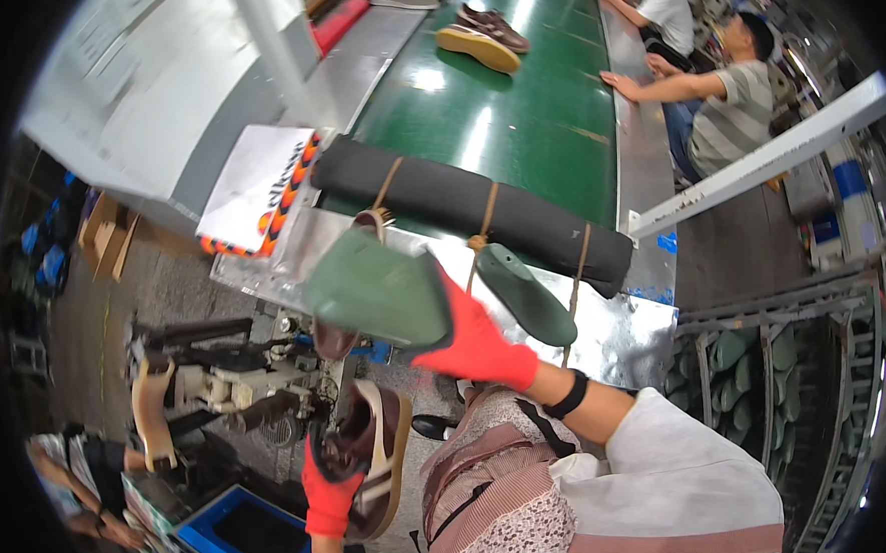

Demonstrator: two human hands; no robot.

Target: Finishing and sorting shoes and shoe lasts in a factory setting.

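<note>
My right hand [481, 337], in a red and grey glove, is closed around one end of a green shoe last [374, 288], held over the near end of the metal table. Part of a brown shoe [334, 340] shows behind that last; most of it is hidden. Lower and to the left, my left hand [331, 488], gloved alike, grips a brown and cream shoe [380, 455] with a gum-coloured sole. A second green last [526, 294] lies on the metal tabletop, touching the black roll, to the right of my right hand.
The black padded roll [460, 211], tied with cords, lies across the end of a green conveyor belt [414, 108]. Farther up the belt are brown shoes [481, 42]. A machine [228, 388] stands at left, a rack of lasts [734, 386] at right. Two people sit along the belt's right side.
</note>
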